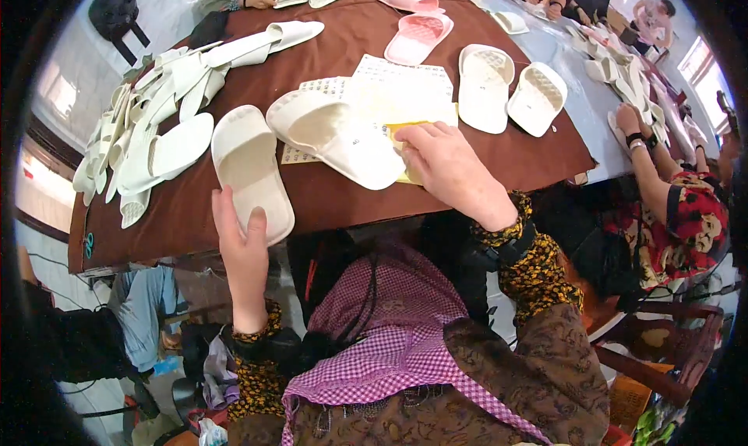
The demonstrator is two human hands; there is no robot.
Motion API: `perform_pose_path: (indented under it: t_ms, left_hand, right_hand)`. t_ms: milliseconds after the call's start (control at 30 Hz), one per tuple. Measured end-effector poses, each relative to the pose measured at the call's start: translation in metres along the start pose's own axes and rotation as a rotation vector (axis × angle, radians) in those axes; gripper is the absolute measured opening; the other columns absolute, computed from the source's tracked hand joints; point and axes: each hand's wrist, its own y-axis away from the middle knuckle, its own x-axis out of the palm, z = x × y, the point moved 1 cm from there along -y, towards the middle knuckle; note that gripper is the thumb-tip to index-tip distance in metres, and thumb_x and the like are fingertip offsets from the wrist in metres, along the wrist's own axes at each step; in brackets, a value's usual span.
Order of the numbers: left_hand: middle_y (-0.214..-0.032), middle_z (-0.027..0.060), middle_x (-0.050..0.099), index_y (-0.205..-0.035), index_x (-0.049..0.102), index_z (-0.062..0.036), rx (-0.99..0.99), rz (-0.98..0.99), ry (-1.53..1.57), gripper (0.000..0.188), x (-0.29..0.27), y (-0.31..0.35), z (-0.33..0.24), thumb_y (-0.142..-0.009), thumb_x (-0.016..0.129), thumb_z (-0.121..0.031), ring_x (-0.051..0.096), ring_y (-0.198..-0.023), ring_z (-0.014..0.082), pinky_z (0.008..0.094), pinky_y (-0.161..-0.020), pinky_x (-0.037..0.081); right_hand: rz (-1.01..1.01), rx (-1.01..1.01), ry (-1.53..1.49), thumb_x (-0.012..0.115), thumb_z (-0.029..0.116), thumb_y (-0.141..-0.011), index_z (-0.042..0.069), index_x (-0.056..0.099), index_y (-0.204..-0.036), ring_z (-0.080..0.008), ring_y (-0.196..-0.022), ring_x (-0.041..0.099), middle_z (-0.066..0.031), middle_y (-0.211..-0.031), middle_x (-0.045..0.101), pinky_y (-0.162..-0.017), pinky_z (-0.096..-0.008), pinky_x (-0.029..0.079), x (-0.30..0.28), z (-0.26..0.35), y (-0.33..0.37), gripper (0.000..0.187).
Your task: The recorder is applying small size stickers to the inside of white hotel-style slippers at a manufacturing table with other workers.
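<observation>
The left hand [243, 239] is stretched out, its thumb on the heel end of a white slide slipper [253, 183] and its fingers along that slipper's left side; whether they clench, I can't tell. The right hand [460, 172] bends its fingers beside a second white slide [343, 138] and a yellow sheet [403, 123]; I can't see which they grasp. The first slide has its heel by the brown-covered table's [514, 156] near edge, its long axis near to far, toe away. The second lies aslant, toe toward the far left corner, a tiny unreadable mark on its footbed. Beneath and beyond it, label sheets [405, 80] carry small printed rows. White slippers [175, 154] heap along the left edge.
</observation>
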Motion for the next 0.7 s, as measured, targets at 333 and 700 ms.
perform_pose_path:
  t_ms: [333, 700]
  left_hand:
    - [-0.147, 0.0214, 0.031, -0.13, 0.05, -0.0047, 0.53, 0.169, -0.595, 0.061, 0.056, 0.001, -0.073, -0.077, 0.073, -0.023, 0.027, -0.133, 0.0451, 0.0538, -0.107, 0.024]
    - [-0.125, 0.0157, 0.052, -0.12, 0.058, -0.0088, 0.741, 0.305, -0.693, 0.052, 0.102, -0.02, -0.082, -0.073, 0.074, -0.026, 0.048, -0.116, 0.035, 0.0523, -0.1, 0.032]
  right_hand:
    - [0.0, -0.068, 0.1, 0.061, 0.008, -0.08, 0.002, 0.063, -0.096, -0.0324, -0.092, 0.059, -0.0141, -0.092, 0.064, -0.081, -0.0414, 0.047, -0.021, -0.024, -0.024, 0.018]
    - [0.127, -0.229, 0.229, 0.055, 0.013, -0.082, 0.006, 0.066, -0.077, -0.035, -0.087, 0.065, -0.019, -0.079, 0.066, -0.069, -0.0434, 0.051, -0.003, -0.114, -0.132, 0.014]
